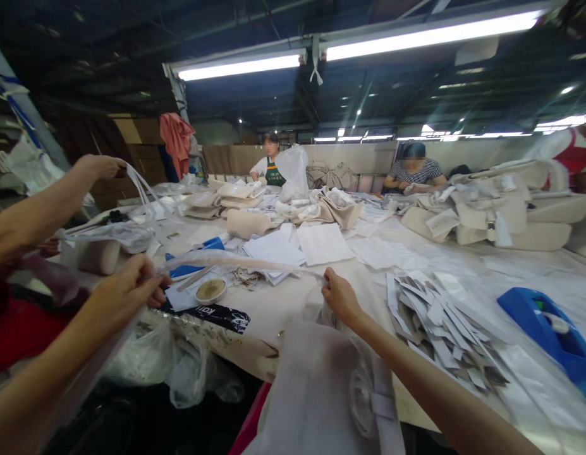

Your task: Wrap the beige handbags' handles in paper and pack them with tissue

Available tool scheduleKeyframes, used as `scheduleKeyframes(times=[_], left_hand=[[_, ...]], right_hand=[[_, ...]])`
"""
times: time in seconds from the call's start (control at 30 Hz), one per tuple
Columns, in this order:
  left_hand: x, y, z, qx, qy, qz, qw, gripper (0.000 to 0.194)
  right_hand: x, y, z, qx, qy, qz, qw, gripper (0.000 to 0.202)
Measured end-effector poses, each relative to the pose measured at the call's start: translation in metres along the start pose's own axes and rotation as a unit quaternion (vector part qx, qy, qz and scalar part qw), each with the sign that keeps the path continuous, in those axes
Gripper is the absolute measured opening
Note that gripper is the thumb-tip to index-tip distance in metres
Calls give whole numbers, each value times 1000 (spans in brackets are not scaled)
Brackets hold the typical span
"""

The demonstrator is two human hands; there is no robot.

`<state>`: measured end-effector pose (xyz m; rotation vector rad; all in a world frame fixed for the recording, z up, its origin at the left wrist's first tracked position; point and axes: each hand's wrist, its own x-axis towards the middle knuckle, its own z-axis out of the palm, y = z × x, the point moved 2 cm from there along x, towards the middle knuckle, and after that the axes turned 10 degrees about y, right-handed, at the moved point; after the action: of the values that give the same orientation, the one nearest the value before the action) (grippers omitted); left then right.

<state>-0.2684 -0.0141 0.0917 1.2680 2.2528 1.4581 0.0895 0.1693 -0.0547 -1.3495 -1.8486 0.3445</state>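
A pale strap [245, 260], seemingly in thin clear plastic, stretches between my two hands above the table edge. My left hand [131, 281] is closed around its left end, and clear plastic hangs down beside the wrist. The other end is pinched in the fingers of my right hand [340, 296]. Below my right hand a white-covered bag [316, 379] leans against the table edge, with a clear plastic-wrapped round part on its right side. Near my left hand lie a round tin [211, 291] and a black printed strip [221, 318].
A co-worker's hand [105, 167] lifts a thin white strap at left. Blue tape dispensers [549, 328] stand at right and behind the strap. Paper strips [444, 328] lie heaped on the right. Stacked beige bags [506, 208] and white sheets [323, 243] cover the table; people sit beyond.
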Motion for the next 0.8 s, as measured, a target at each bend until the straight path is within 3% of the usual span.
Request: scheduleKeyframes(times=[0.1,0.17,0.23,0.4,0.5,0.6,0.73,0.8], left_hand=[[-16,-18,24,-185,-153,-80,967,19],[-27,-23,33,-287,-185,-143,929,8],[-37,-23,38,-343,-195,-183,901,13],[-58,-3,57,-391,-221,-155,880,21],[-72,10,71,-419,-218,-166,865,21],[-86,18,81,-442,-223,-182,850,20],[-100,22,88,-476,-253,-194,820,20],[-105,21,92,-489,-264,-210,805,19]], right_hand=[[3,20,6,-4,22,47,999,17],[5,28,6,-2,29,69,997,15],[5,27,3,5,41,74,996,17],[-14,-18,-19,70,75,1,995,34],[-36,-50,-24,231,-32,39,972,24],[-55,-74,-16,426,-140,159,880,23],[-55,-99,0,632,-148,279,708,38],[-48,-110,6,683,-144,300,651,38]])
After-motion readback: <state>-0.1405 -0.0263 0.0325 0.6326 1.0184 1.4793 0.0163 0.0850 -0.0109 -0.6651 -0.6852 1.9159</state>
